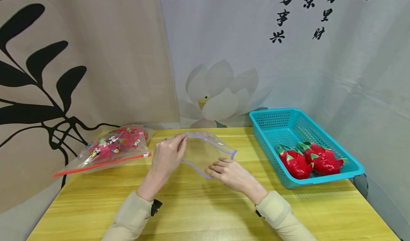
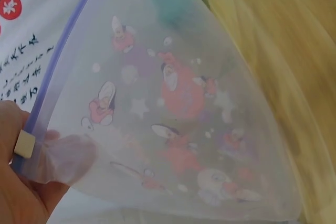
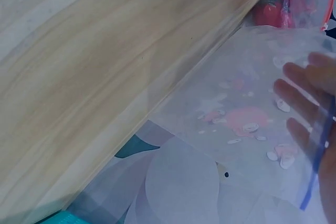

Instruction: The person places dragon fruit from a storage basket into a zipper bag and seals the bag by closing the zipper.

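A see-through zip bag (image 1: 203, 150) with a purple zip strip and printed cartoon figures is held up between both hands over the table. At one end of the strip my left hand (image 1: 167, 153) pinches the bag, its thumb beside the beige slider (image 2: 24, 144) in the left wrist view. My right hand (image 1: 229, 173) is at the opposite end of the bag's mouth, fingers loosely extended. In the right wrist view, the fingers (image 3: 299, 95) show through the film, and the purple strip crosses in front of that hand. No fruit shows inside this bag.
A turquoise basket (image 1: 267, 146) stands on the right with red dragon fruits (image 1: 296, 164) in its near end. To the left lies a clear bag (image 1: 115, 145) with a red-orange zip, holding red fruit. A printed curtain (image 1: 221, 48) hangs behind the wooden table (image 1: 189, 212).
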The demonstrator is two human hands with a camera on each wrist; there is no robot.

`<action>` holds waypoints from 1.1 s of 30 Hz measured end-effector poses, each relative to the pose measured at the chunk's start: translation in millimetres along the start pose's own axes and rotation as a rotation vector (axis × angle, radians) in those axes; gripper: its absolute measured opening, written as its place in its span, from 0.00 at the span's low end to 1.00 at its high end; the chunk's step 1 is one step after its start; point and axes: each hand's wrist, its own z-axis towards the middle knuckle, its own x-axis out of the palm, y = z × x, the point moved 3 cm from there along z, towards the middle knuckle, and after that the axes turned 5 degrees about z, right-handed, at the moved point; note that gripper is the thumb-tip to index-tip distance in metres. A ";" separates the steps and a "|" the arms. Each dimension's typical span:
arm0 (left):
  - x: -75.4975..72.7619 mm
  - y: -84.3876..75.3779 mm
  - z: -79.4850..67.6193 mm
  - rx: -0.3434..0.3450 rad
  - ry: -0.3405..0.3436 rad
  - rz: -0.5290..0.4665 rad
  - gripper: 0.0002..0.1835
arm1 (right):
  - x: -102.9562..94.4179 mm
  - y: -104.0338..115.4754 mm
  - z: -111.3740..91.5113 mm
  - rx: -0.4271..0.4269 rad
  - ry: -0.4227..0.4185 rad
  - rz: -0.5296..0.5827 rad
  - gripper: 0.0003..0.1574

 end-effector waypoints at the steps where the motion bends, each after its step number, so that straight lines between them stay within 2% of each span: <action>1: 0.3 -0.1 0.1 -0.003 -0.009 0.002 0.08 | -0.2 0.4 0.1 -0.007 -0.013 0.004 0.22; 6: 0.8 -1.1 2.0 -0.015 -0.026 0.010 0.09 | -0.3 1.6 -0.3 -0.036 -0.042 0.021 0.21; 11: 1.3 -1.5 3.2 -0.030 -0.009 0.020 0.09 | -3.3 2.5 0.4 -0.049 -0.033 0.037 0.21; 18: 0.7 -0.9 3.7 -0.046 0.003 0.025 0.09 | -6.5 4.8 1.6 -0.074 -0.077 0.067 0.18; 25: -2.2 1.3 4.9 -0.051 0.007 -0.020 0.09 | -5.3 5.7 0.7 -0.100 -0.047 0.086 0.21; 33: -0.9 0.8 5.1 -0.009 -0.011 -0.001 0.08 | -2.5 2.5 -1.2 -0.107 -0.042 0.101 0.25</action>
